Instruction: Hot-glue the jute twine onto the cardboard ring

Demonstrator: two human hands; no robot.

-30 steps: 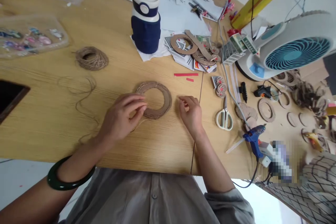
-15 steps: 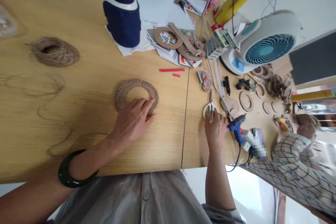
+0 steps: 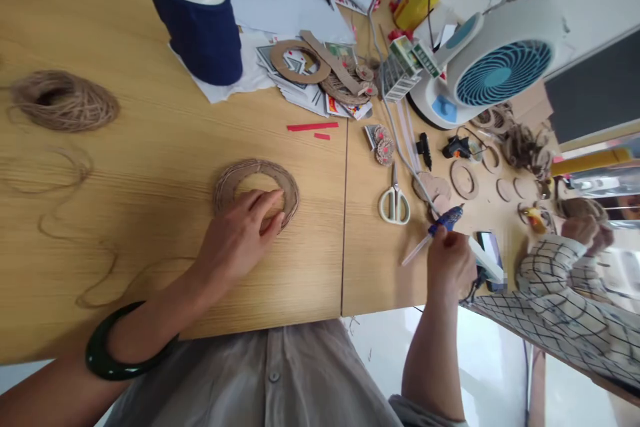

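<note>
**Left hand on the ring, right hand on the glue gun**

My left hand [image 3: 240, 237] lies open, fingers flat on the lower edge of the twine-wrapped ring [image 3: 256, 187] in the middle of the frame. My right hand [image 3: 449, 267], lower right, is closed around the blue glue gun [image 3: 447, 219]. Its long axis slants up and right, with the glue stick pointing lower left, toward the ring. The scissors [image 3: 395, 199] lie between both hands.
</note>
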